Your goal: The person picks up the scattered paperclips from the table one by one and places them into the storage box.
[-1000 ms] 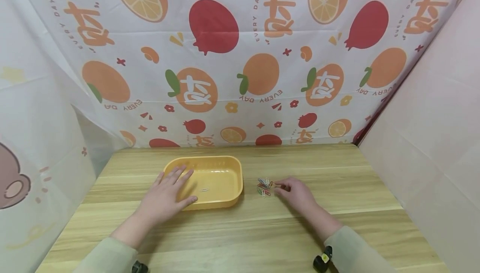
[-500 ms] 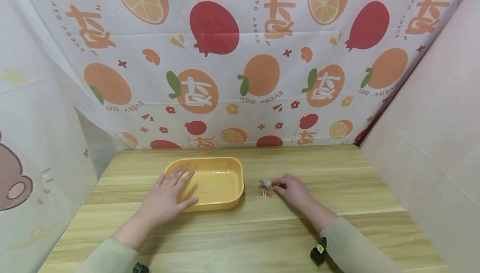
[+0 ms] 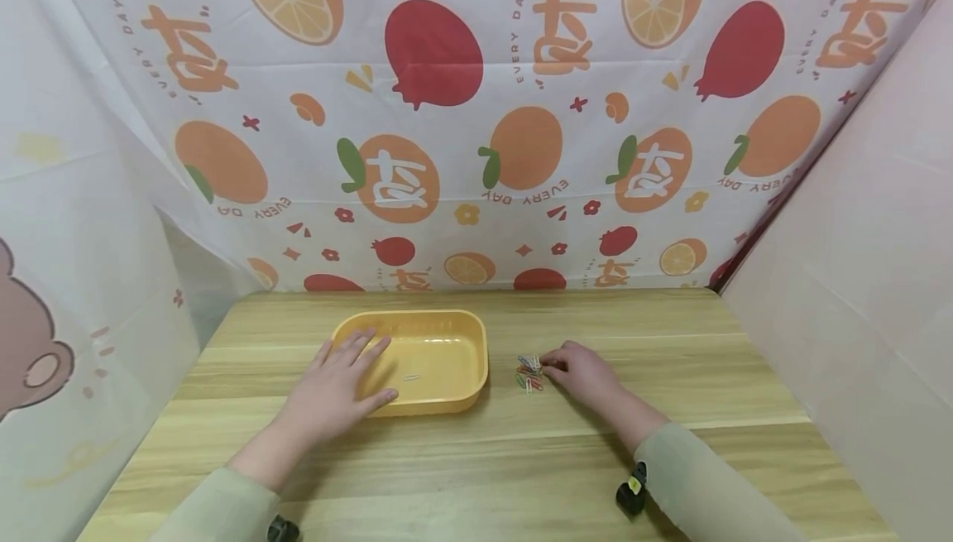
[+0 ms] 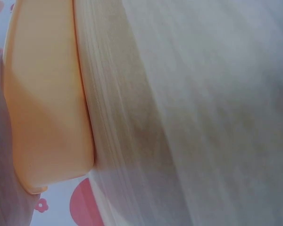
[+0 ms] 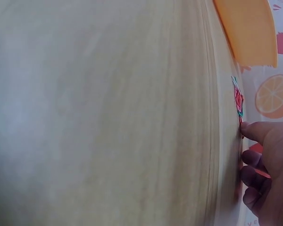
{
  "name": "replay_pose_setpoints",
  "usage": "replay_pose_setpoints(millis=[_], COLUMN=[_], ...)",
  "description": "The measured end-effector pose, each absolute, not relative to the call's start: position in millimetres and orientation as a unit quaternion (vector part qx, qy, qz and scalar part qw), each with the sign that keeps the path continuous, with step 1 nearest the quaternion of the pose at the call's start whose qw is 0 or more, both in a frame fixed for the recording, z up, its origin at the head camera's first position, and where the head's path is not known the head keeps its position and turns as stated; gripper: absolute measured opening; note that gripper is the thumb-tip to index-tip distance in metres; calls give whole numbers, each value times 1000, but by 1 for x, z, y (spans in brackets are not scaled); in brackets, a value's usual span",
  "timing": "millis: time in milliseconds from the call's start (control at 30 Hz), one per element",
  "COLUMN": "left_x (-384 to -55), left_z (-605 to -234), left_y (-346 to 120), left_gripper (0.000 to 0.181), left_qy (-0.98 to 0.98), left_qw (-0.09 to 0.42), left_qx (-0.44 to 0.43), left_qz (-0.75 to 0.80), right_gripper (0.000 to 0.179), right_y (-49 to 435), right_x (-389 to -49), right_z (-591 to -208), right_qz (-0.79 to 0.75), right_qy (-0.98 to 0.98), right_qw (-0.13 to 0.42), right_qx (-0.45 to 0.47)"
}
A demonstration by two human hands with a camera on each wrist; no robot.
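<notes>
Spread over the left end of the yellow tray [image 3: 447, 403], my left hand [image 3: 328, 393] has its fingers across the rim and its thumb by the near edge. A single pale paper clip [image 3: 412, 377] lies on the tray floor. To the right of the tray, a small pile of coloured paper clips [image 3: 529, 381] lies on the table. My right hand [image 3: 588, 378] is at the pile's right side, thumb and forefinger pinching a red paper clip [image 5: 241, 126] at its edge. The other fingers of that hand are curled.
The wooden table [image 3: 476, 476] carries the tray and the clips. Behind it hangs a fruit-printed cloth [image 3: 462, 153], with pale cloth walls at left [image 3: 97, 219] and right [image 3: 856, 261]. A small black device [image 3: 631, 492] sits at the right sleeve.
My right hand has moved slightly left, closer into the clip pile. My left hand stays on the tray. The whole head view has shifted a little.
</notes>
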State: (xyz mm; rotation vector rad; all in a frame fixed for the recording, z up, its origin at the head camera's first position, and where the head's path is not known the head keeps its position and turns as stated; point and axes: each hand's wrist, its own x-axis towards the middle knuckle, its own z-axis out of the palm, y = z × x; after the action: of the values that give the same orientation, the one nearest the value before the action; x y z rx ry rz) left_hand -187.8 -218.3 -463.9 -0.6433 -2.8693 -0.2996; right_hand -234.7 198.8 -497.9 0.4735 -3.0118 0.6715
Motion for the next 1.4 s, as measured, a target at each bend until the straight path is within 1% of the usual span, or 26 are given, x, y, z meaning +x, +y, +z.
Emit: replay_pose_setpoints(millis=[267, 567, 733, 933, 1033, 1200, 1400], left_x=[-190, -188, -187, -186, -185, -184, -185], left_z=[-465, -465, -464, -463, -462, -461, -461], left_y=[-219, -217, -216, -215, -215, -215, -216], left_gripper=[89, 86, 88, 87, 85, 84, 85], left_qy=[-968, -965, -967, -965, -965, -965, -967], left_qw=[87, 101, 92, 99, 102, 99, 91], left_qx=[-216, -219, -216, -217, -217, -214, -212], left_qz=[-97, -103, -101, -108, -111, -113, -108], right_gripper=[16, 6, 7, 9, 11, 13, 9], right_y=[199, 204, 204, 203, 203, 202, 203], right_x=[-234, -236, -237, -237, -235, -233, -231], right_z=[-494, -495, -495, -493, -492, -492, -495], right_qz=[212, 221, 232, 230, 222, 199, 171], right_qy=[-966, -965, -963, -964, -965, -968, -969], right_qw=[11, 9, -1, -16, -16, 1, 37], right_qx=[148, 144, 136, 134, 140, 155, 177])
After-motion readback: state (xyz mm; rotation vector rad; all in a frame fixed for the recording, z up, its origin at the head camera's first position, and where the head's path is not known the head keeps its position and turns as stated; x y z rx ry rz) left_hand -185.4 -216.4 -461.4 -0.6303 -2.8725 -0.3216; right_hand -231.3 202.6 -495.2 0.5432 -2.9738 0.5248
